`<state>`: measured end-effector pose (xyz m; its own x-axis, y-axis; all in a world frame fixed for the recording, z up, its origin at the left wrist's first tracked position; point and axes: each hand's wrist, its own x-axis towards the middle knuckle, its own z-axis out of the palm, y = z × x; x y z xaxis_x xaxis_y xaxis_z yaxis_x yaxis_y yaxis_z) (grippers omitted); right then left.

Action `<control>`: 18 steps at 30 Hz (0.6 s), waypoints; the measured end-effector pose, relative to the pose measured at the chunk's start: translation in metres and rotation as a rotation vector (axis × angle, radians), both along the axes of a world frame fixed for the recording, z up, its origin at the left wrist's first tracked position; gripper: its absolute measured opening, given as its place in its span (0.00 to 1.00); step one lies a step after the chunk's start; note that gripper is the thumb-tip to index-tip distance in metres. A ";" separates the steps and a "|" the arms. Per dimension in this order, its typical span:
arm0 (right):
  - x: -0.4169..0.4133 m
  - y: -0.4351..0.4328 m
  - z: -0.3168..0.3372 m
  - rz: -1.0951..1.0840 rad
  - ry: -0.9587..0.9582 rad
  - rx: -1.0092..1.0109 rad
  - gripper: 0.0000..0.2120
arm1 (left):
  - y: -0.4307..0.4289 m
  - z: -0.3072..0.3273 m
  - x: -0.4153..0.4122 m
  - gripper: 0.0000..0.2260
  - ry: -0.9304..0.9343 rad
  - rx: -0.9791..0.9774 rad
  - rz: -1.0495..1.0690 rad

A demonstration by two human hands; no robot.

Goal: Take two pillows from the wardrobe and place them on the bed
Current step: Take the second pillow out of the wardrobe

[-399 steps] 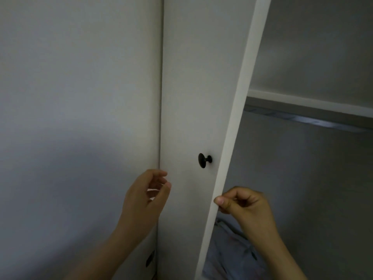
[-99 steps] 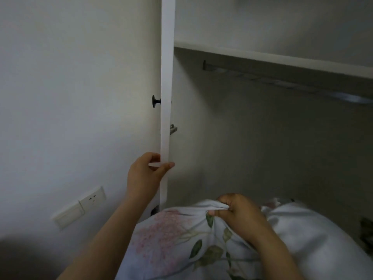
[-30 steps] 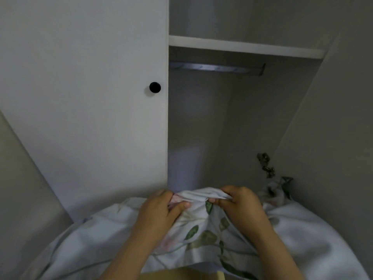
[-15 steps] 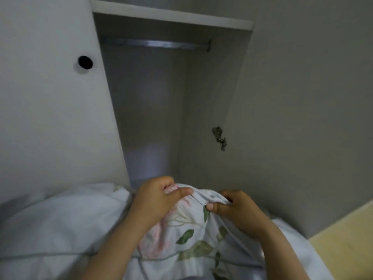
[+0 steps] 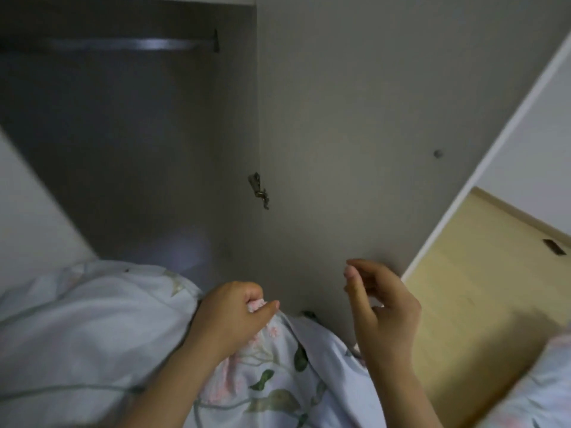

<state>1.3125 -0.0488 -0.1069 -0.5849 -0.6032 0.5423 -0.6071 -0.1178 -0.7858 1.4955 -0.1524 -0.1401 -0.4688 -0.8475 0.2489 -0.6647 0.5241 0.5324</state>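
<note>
A pale pillow (image 5: pixel 92 329) with a printed pattern of pink flowers and green leaves fills the lower left, out in front of the open wardrobe (image 5: pixel 129 149). My left hand (image 5: pixel 231 316) pinches a fold of its cover at the top edge. My right hand (image 5: pixel 380 307) hangs free just to the right, fingers loosely bent, holding nothing, in front of the open wardrobe door (image 5: pixel 355 118). More floral fabric (image 5: pixel 543 387) shows at the lower right corner; whether it is bedding or a pillow I cannot tell.
Inside the wardrobe a metal hanging rail (image 5: pixel 123 44) runs under a shelf. A hinge (image 5: pixel 259 189) sits on the door's inner edge. Light wooden floor (image 5: pixel 469 304) lies to the right, with a white wall and skirting (image 5: pixel 540 156) beyond.
My right hand has let go of the pillow cover and lifted off to the right. My left hand still pinches the fabric. The view has swung right, showing the door and floor.
</note>
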 end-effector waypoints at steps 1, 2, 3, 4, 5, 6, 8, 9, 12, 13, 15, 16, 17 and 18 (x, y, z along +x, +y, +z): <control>0.000 0.003 -0.001 -0.021 -0.023 -0.038 0.03 | 0.003 -0.001 -0.003 0.23 -0.006 0.008 -0.007; 0.000 0.004 -0.001 -0.029 -0.037 -0.062 0.04 | 0.005 -0.002 -0.005 0.23 -0.007 0.011 -0.008; -0.002 0.008 -0.002 -0.032 -0.046 -0.070 0.05 | 0.008 -0.004 -0.009 0.22 -0.023 0.017 -0.013; -0.004 0.010 -0.001 -0.032 -0.044 -0.070 0.06 | 0.010 -0.005 -0.013 0.22 -0.038 0.024 -0.016; -0.006 0.013 0.000 -0.034 -0.034 -0.070 0.08 | 0.013 -0.007 -0.017 0.21 -0.052 0.037 -0.019; -0.006 0.015 0.000 -0.039 -0.029 -0.070 0.08 | 0.015 -0.008 -0.019 0.19 -0.063 0.050 -0.022; -0.010 0.021 0.000 -0.083 -0.029 -0.082 0.10 | 0.021 -0.011 -0.024 0.19 -0.057 0.091 -0.050; -0.012 0.023 0.000 -0.117 -0.031 -0.093 0.11 | 0.024 -0.012 -0.025 0.19 -0.040 0.108 -0.064; -0.020 0.027 0.000 -0.178 -0.103 -0.091 0.10 | 0.029 -0.016 -0.026 0.22 -0.010 0.115 -0.091; -0.021 0.026 0.000 -0.178 -0.130 -0.085 0.12 | 0.030 -0.016 -0.026 0.22 -0.004 0.112 -0.093; -0.021 0.027 -0.002 -0.178 -0.102 -0.050 0.17 | 0.033 -0.017 -0.026 0.22 0.004 0.116 -0.098; -0.020 0.027 -0.003 -0.177 -0.075 -0.028 0.18 | 0.036 -0.016 -0.025 0.22 0.006 0.120 -0.100; -0.018 0.028 -0.004 -0.173 -0.068 -0.017 0.18 | 0.038 -0.016 -0.024 0.22 0.006 0.120 -0.105; -0.017 0.028 -0.005 -0.170 -0.078 -0.017 0.18 | 0.039 -0.016 -0.023 0.22 0.006 0.115 -0.110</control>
